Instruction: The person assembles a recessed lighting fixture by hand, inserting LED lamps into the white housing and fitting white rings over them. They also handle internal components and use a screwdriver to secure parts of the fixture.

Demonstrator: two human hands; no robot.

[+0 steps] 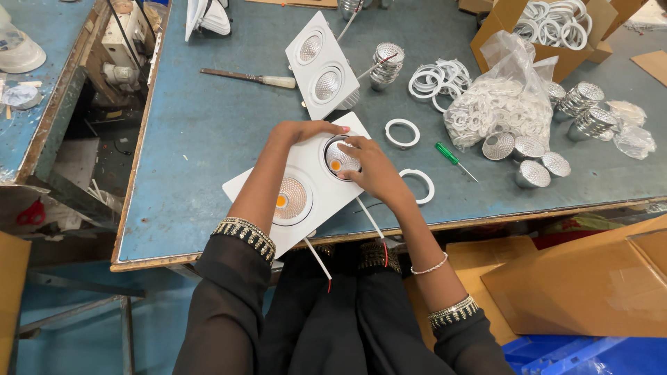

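Note:
A white rectangular double downlight fixture [316, 201] lies on the blue table [208, 132] at its front edge, two round lamp openings facing up. My left hand [302, 130] rests on the fixture's far edge, fingers curled over the rim of the far lamp [338, 164]. My right hand [374, 167] presses on that same lamp from the right, fingertips on its ring. The near lamp [290, 199] shows a ribbed reflector with an orange centre. Thin white wires [318, 258] hang from the fixture over the table edge.
A second white double fixture [322, 66] lies farther back. Loose white rings [402, 132] [419, 185], a green screwdriver [453, 160], silver reflectors [531, 158], a bag of rings [497, 104], a file with pale handle [250, 78] and cardboard boxes [590, 285] surround it.

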